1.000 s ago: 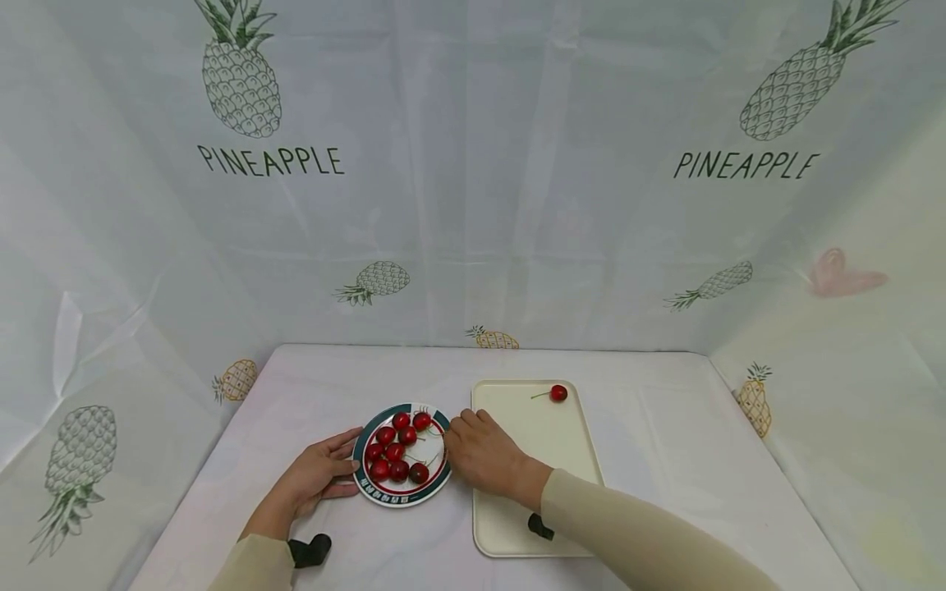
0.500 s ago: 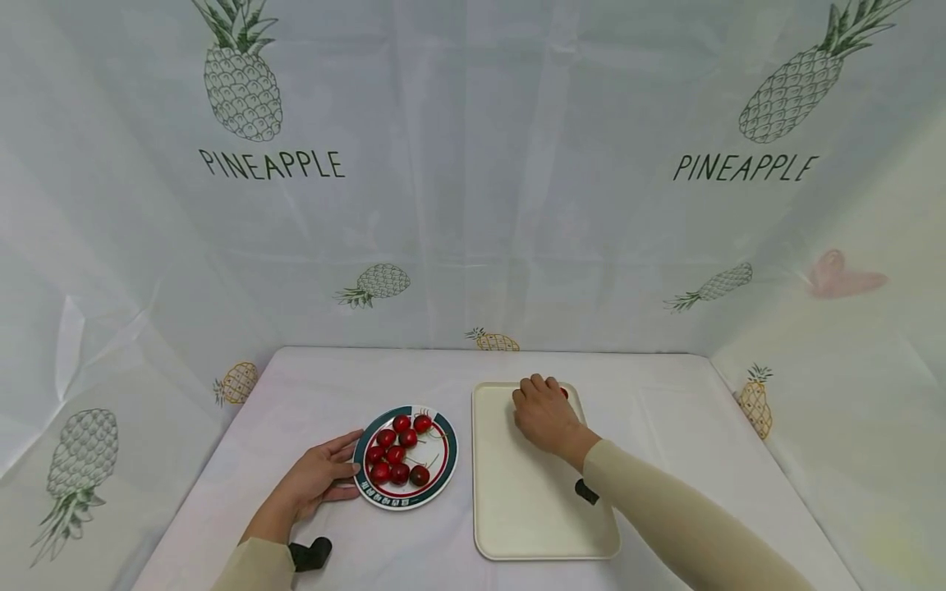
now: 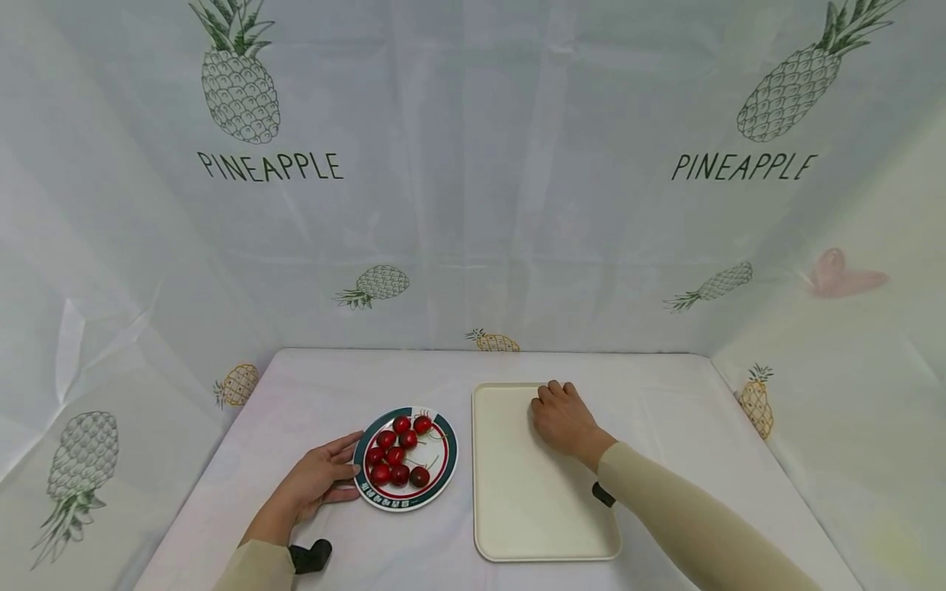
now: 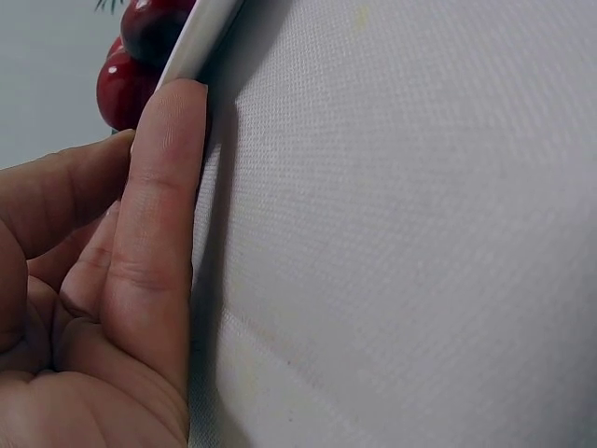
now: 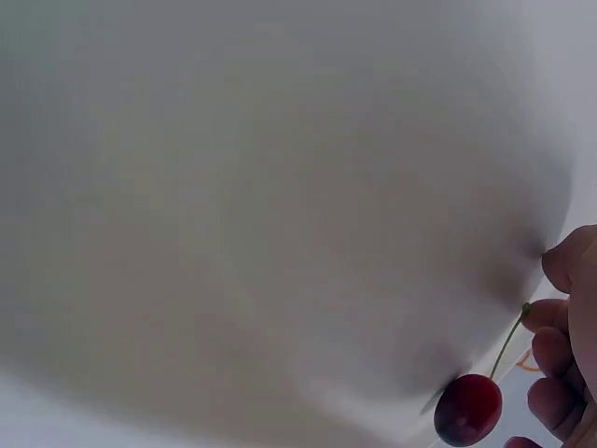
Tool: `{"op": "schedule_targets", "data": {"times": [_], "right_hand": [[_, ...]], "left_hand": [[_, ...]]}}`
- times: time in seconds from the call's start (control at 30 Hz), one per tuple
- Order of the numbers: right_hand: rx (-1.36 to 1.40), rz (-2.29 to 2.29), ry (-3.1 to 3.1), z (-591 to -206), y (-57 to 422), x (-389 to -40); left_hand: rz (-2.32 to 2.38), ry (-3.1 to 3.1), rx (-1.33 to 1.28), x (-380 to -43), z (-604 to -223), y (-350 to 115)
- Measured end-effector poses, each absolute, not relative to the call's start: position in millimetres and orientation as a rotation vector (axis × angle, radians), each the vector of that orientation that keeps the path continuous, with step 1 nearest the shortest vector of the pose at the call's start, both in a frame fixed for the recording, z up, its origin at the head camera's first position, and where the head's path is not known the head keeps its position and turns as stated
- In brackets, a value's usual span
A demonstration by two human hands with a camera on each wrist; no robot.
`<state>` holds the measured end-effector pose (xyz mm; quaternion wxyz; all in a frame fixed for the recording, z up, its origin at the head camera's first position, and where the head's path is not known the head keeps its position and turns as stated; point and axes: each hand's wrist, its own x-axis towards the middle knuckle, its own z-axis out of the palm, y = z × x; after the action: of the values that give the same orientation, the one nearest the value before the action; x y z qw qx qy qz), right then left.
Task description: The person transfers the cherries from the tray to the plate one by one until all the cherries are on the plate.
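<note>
A round plate (image 3: 448, 480) with a dark green and red border holds several red cherries (image 3: 395, 456) with stems. At its left side my left hand (image 3: 319, 476) holds the rim, and in the left wrist view the fingers (image 4: 154, 205) reach up to that rim. My right hand (image 3: 565, 419) is over the upper right corner of a cream tray (image 3: 547, 509). Hidden behind it in the head view, a single cherry (image 5: 468, 410) shows in the right wrist view. The tip of its green stem (image 5: 506, 345) is at a fingertip, with thumb and finger apart.
A white cloth covers the table (image 3: 332, 377), and the tray lies to the right of the plate. Behind and at both sides hangs a pale curtain (image 3: 473, 205) printed with pineapples. A black strap piece (image 3: 310, 556) sticks out at the left wrist.
My right hand has moved from the plate's right edge up and rightward to the cherry at the tray's far corner. The left hand and the plate have stayed in place.
</note>
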<state>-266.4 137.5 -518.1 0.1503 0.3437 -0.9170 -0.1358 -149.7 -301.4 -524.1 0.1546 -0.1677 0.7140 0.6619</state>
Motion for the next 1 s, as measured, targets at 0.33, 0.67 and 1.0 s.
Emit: {"op": "schedule_targets", "data": {"times": [0.33, 0.67, 1.0], "right_hand": [[1.053, -0.335, -2.546, -516.8, 169.5, -242.9], [0.918, -0.203, -2.589, -515.4, 192.4, -242.7], [0.738, -0.127, -2.664, -520.3, 188.0, -255.7]], "left_hand": [[1.896, 2.047, -0.480, -150.4, -525.3, -302.3], [1.885, 2.053, -0.467, -150.7, -525.6, -305.3], [1.897, 2.036, -0.443, -150.2, -527.6, -305.8]]}}
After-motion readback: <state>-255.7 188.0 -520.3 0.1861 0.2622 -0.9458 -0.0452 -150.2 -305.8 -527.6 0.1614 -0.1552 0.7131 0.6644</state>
